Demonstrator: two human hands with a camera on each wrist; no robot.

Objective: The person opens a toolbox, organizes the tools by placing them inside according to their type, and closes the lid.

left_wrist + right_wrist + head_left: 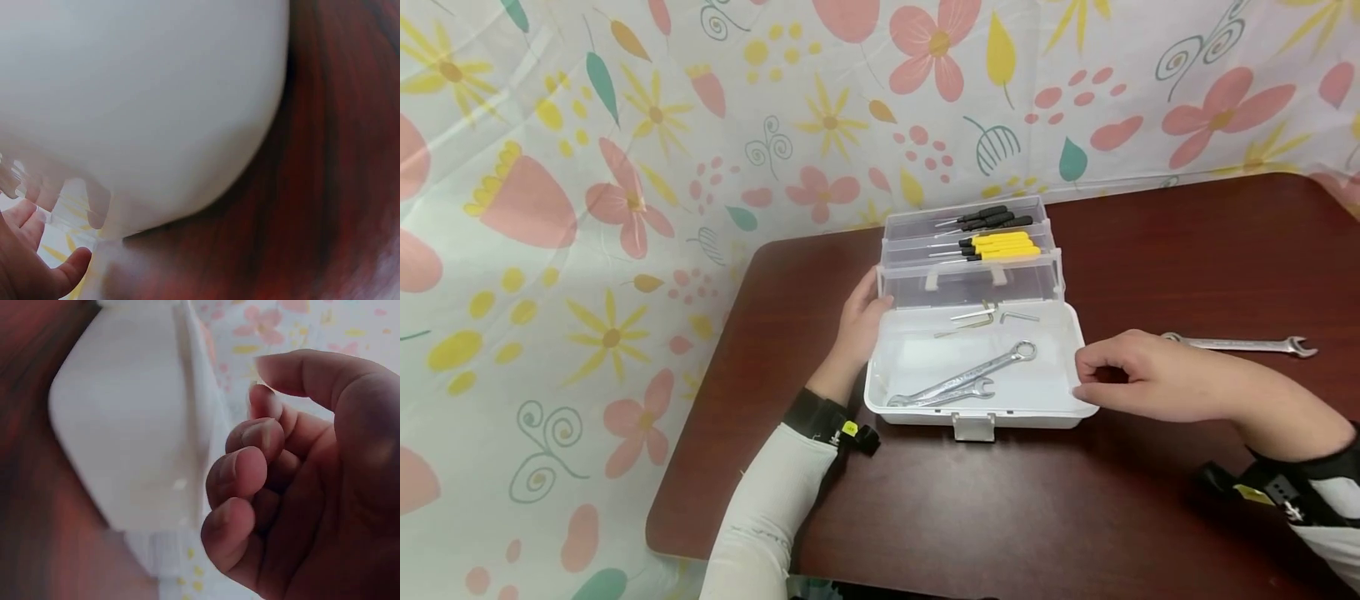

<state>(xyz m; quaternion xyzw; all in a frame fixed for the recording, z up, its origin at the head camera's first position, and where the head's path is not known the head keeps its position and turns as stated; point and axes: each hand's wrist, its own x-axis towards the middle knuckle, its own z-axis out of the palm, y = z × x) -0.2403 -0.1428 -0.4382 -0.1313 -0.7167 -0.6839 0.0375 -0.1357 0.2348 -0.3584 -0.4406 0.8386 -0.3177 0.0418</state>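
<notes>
A white toolbox [977, 417] stands on the table with its clear tiered trays [970, 287] folded back. In it lie a long combination wrench [970, 377], a shorter wrench [955, 395] and several hex keys [977, 317]. My left hand [861, 321] is at the box's back left corner, thumb by the rim; in the left wrist view its fingers [25, 215] are fairly straight beside the clear plastic. Next to the right wall, my right hand [1157, 379] hangs loosely curled. The right wrist view shows nothing between its fingers [237, 475].
Another wrench [1247, 344] lies on the dark wood table [985, 517] beyond my right hand. Black-handled screwdrivers [992, 218] and yellow-handled screwdrivers [1003, 244] sit in the trays. A flowered cloth [820, 125] hangs behind the table.
</notes>
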